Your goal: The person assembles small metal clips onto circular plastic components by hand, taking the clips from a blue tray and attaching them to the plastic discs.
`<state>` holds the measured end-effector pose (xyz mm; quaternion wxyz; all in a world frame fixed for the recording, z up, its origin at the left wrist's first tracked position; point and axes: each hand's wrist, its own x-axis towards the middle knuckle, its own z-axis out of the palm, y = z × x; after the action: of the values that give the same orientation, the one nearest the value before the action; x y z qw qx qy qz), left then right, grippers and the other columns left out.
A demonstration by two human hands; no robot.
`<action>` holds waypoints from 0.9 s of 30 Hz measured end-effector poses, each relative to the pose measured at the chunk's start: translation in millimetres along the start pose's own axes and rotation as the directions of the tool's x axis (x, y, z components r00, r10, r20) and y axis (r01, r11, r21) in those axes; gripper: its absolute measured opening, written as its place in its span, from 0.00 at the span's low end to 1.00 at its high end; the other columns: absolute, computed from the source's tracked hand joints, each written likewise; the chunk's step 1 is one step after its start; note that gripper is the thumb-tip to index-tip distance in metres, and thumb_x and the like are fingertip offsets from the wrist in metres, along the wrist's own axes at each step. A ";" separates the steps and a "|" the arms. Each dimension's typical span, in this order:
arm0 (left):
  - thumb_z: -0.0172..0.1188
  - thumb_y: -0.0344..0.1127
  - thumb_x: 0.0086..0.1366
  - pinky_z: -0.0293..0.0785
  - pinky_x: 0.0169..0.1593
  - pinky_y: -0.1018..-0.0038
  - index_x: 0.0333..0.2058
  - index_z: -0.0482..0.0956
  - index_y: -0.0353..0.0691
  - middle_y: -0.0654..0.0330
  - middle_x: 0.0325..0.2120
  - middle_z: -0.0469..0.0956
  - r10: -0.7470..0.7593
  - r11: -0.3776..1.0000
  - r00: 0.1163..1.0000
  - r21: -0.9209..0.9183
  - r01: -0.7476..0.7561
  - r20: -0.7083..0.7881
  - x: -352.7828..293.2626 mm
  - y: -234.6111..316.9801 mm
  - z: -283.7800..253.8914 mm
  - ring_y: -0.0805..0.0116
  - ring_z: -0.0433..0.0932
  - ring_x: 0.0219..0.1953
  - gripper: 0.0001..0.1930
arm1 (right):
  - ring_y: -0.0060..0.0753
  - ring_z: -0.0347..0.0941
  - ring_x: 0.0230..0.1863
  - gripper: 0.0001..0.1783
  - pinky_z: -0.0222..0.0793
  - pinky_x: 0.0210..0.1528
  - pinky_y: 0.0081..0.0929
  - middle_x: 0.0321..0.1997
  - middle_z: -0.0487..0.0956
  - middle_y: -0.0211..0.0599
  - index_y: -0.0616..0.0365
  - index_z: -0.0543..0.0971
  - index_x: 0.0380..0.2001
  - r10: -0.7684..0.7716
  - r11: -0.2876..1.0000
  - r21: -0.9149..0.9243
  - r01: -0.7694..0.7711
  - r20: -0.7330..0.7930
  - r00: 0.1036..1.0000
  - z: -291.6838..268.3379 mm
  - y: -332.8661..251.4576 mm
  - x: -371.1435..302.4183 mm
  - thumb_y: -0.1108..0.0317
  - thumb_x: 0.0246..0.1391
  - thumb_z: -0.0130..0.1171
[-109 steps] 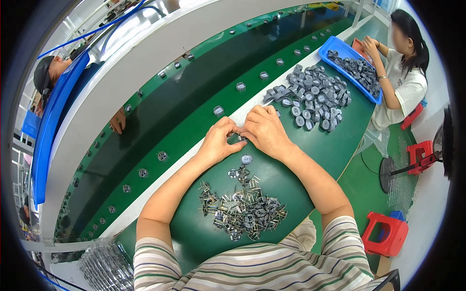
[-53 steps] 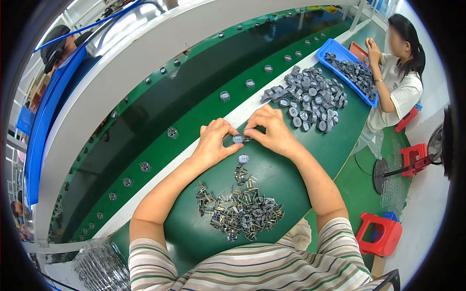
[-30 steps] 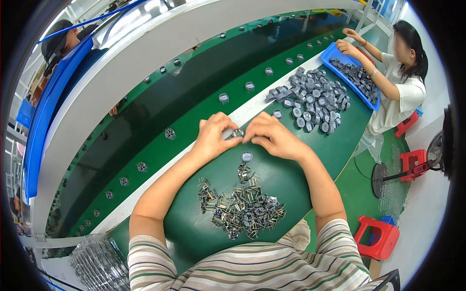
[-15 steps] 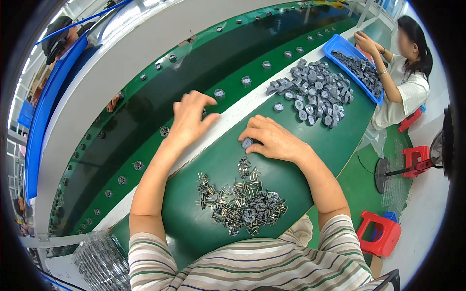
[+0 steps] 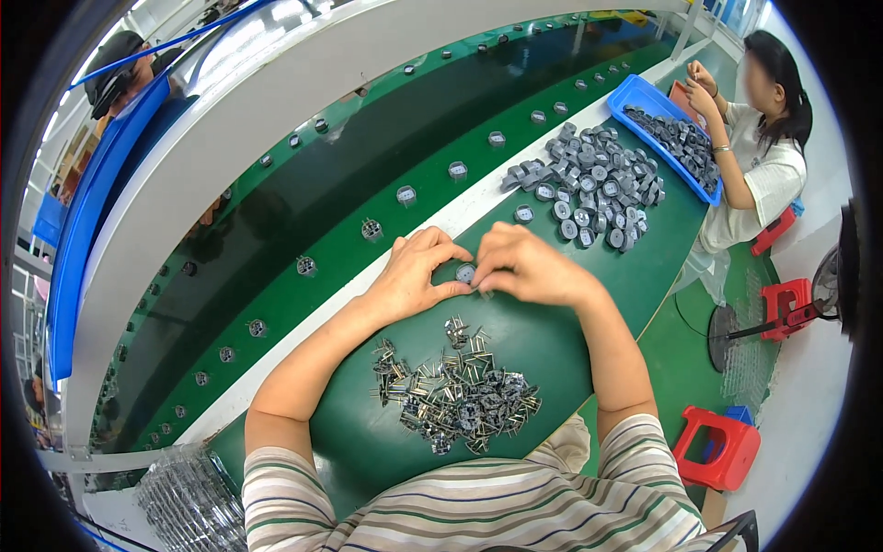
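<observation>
Grey round cap (image 5: 465, 273) is sitting at 12 o'clock from my pinned-part pile (image 5: 464, 396). My left hand (image 5: 409, 278) is now back from the green belt (image 5: 340, 247) at 10 o'clock, thumb and forefinger pinching the cap; by my judgement, both hands are now working this one piece. Right hand (image 5: 532, 269) is bunching fingertips at its 3 o'clock, blurring; can't tell its hold. Flat face is pointing up; being round, it's showing no long axis.

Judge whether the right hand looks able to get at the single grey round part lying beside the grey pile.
Probably yes: the single grey part lies just beyond the right hand with nothing visible between, though busy fingers meet another part.
</observation>
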<state>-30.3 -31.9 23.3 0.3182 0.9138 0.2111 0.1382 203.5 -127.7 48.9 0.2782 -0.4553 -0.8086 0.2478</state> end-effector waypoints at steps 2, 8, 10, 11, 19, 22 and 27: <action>0.76 0.43 0.58 0.62 0.54 0.62 0.49 0.83 0.47 0.62 0.43 0.73 0.020 1.000 1.000 0.014 -0.020 -0.012 0.9 -1.1 3.5 0.62 0.73 0.50 0.21 | 0.38 0.77 0.42 0.05 0.73 0.48 0.35 0.35 0.82 0.35 0.56 0.89 0.34 0.219 0.976 -0.004 -0.219 0.044 0.975 -13.8 19.2 -8.9 0.73 0.53 0.70; 0.75 0.41 0.59 0.61 0.55 0.62 0.48 0.83 0.47 0.62 0.41 0.74 0.027 1.000 0.999 0.001 -0.027 -0.031 2.4 -4.4 7.1 0.61 0.73 0.50 0.19 | 0.36 0.81 0.37 0.07 0.75 0.42 0.35 0.36 0.84 0.40 0.60 0.89 0.37 0.454 0.891 0.054 -0.451 -0.038 0.890 -7.4 32.8 -2.5 0.69 0.59 0.67; 0.75 0.42 0.58 0.61 0.55 0.62 0.47 0.83 0.45 0.61 0.41 0.74 0.032 0.999 0.997 0.000 -0.032 -0.065 3.0 -4.1 8.8 0.61 0.74 0.49 0.19 | 0.44 0.85 0.43 0.10 0.78 0.47 0.38 0.39 0.88 0.48 0.60 0.89 0.37 0.462 0.887 0.074 -0.457 -0.166 0.871 -6.3 34.4 -0.8 0.66 0.58 0.66; 0.75 0.42 0.58 0.61 0.55 0.62 0.47 0.83 0.45 0.61 0.41 0.74 0.031 1.000 0.997 0.001 -0.031 -0.067 2.6 -3.2 9.9 0.61 0.74 0.49 0.19 | 0.41 0.84 0.40 0.12 0.77 0.45 0.35 0.37 0.87 0.46 0.60 0.88 0.40 0.538 0.842 0.155 -0.516 -0.182 0.823 -8.2 32.1 -1.9 0.65 0.57 0.70; 0.77 0.42 0.55 0.62 0.55 0.61 0.40 0.82 0.44 0.61 0.38 0.75 0.011 1.000 0.989 0.027 -0.007 -0.148 1.3 -2.6 18.7 0.60 0.74 0.48 0.18 | 0.31 0.75 0.42 0.08 0.72 0.44 0.32 0.34 0.80 0.30 0.56 0.87 0.35 0.280 0.952 -0.091 -0.292 -0.125 0.952 5.3 22.6 0.6 0.69 0.52 0.74; 0.77 0.42 0.54 0.62 0.54 0.61 0.40 0.82 0.44 0.61 0.39 0.75 -0.001 1.000 0.989 0.025 0.005 -0.145 1.1 -5.0 19.7 0.60 0.74 0.48 0.18 | 0.34 0.77 0.46 0.06 0.75 0.46 0.33 0.36 0.82 0.32 0.56 0.87 0.33 0.208 0.961 0.222 -0.166 -0.186 0.960 17.9 21.1 9.3 0.69 0.52 0.73; 0.78 0.42 0.53 0.62 0.54 0.62 0.39 0.82 0.44 0.61 0.38 0.75 -0.004 1.000 0.990 0.024 0.008 -0.144 1.4 -6.9 19.9 0.61 0.74 0.49 0.18 | 0.34 0.75 0.46 0.07 0.68 0.53 0.36 0.36 0.81 0.29 0.53 0.86 0.33 0.185 0.982 0.084 -0.170 -0.225 0.957 34.7 26.8 11.5 0.68 0.50 0.74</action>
<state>-23.4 -36.8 3.9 0.2913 0.9047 0.2379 0.2002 191.1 -110.3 8.8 0.3616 -0.5429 -0.7181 0.2425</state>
